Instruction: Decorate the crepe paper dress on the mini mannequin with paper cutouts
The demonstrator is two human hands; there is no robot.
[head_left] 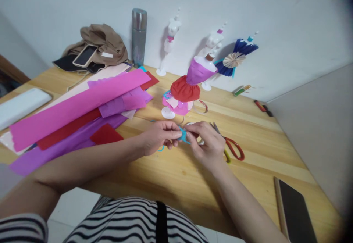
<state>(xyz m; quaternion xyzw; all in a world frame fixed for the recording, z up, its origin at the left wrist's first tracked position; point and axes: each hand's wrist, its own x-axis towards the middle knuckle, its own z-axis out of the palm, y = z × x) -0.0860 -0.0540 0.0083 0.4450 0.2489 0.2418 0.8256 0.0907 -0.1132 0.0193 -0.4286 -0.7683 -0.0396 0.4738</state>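
Observation:
Between my hands is a small piece of blue crepe paper (183,135), held above the table. My left hand (162,137) pinches its left end with thumb and fingers. The right end is pinched by my right hand (207,140). Just beyond them stands a small white dress form (202,64) with a purple paper top and a red gathered skirt. Red-handled scissors (234,148) lie to the right, partly behind my right hand. A roll of tape, mostly hidden, is behind the fingers of that hand.
Pink, purple and red crepe paper sheets (82,107) pile up on the left. Two more dress forms (170,40) and a blue-dressed one (234,57) stand by the wall. A thermos (139,37), a phone (85,55) and a brown cloth (110,44) are at the back left. A dark tablet-like object (295,210) lies front right.

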